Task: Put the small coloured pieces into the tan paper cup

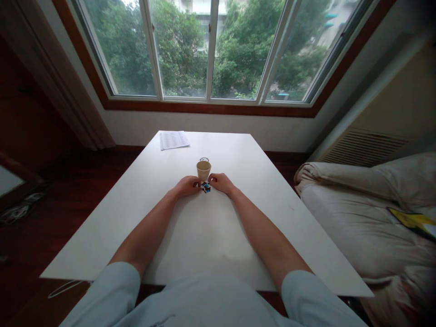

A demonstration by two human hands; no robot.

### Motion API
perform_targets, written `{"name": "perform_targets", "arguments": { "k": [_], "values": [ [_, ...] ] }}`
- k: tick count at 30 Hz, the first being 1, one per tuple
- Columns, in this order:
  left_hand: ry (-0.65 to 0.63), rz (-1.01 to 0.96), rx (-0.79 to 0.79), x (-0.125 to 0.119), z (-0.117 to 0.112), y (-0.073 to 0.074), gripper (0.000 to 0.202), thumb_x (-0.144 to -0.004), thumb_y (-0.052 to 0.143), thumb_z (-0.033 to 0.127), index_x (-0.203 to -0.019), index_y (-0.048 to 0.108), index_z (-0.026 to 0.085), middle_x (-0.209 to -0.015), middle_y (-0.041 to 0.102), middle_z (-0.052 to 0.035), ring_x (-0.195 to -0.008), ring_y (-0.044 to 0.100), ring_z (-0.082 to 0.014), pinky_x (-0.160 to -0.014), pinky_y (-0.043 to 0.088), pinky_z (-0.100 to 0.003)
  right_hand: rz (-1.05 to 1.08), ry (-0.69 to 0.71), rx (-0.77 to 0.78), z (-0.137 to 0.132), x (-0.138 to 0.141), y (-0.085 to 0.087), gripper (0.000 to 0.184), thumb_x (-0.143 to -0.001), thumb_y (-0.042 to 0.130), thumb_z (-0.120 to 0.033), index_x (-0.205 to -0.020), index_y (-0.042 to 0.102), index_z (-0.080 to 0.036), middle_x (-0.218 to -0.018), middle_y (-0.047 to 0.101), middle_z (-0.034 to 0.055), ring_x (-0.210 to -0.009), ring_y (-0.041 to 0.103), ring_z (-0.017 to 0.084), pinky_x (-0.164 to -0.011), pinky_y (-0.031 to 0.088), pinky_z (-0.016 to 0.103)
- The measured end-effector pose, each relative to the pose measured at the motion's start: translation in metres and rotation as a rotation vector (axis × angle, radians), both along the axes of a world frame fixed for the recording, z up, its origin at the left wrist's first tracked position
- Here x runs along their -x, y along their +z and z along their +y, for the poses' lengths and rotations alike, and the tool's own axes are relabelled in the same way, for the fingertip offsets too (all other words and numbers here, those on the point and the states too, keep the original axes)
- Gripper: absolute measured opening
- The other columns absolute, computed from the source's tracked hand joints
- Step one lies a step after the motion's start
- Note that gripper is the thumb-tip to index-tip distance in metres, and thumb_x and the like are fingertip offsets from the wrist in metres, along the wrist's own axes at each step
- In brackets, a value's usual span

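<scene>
A tan cup (pixel 203 170) stands upright on the white table (pixel 211 227), its inside partly visible. Just in front of it lies a small cluster of blue, black and white pieces (pixel 206 187), too small to name. My left hand (pixel 189 185) rests at the left of this cluster, fingers curled and closed at its edge. From the right, my right hand (pixel 220 181) reaches in beside the cup with thumb and finger pinched together. Whatever either hand holds is too small to make out. Behind the cup shows part of a thin dark ring-shaped outline (pixel 204 159).
Printed paper sheets (pixel 174 140) lie at the table's far left corner. Beyond the table is a wall with a wide window (pixel 207 50). A cushioned sofa (pixel 334 218) stands along the right side, with a yellow item (pixel 412 221) on it. Cables (pixel 17 211) lie on the floor at left.
</scene>
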State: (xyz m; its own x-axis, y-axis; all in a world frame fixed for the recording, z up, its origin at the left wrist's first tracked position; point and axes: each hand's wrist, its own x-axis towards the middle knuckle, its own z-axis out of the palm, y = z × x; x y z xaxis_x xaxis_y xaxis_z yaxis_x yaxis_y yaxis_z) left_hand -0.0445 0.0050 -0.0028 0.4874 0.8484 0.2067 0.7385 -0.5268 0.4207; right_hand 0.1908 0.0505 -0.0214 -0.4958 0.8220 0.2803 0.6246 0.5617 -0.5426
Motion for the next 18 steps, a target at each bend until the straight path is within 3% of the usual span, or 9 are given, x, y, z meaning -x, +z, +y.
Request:
{"name": "perform_targets", "arguments": {
  "k": [6,18],
  "values": [
    [0.018,0.021,-0.058,0.003,0.009,-0.01,0.02,-0.078,0.055,0.03,-0.085,0.071,0.02,-0.074,0.065,-0.001,-0.066,0.054,-0.0132,-0.062,0.036,-0.023,0.022,0.099,0.045,-0.002,0.002,0.002,0.02,-0.079,0.059,-0.028,-0.091,0.073,-0.019,-0.065,0.056,-0.0034,-0.06,0.045,0.009,-0.058,0.03,0.02],
    [0.009,-0.025,-0.089,0.007,0.016,-0.02,0.024,-0.078,0.054,0.021,-0.093,0.074,0.023,-0.085,0.069,-0.0016,-0.074,0.058,-0.0142,-0.07,0.042,-0.023,-0.028,0.123,0.054,0.002,0.003,-0.001,0.021,-0.078,0.057,-0.022,-0.091,0.073,-0.02,-0.065,0.056,-0.0036,-0.061,0.046,0.009,-0.059,0.029,0.02]
  ]
}}
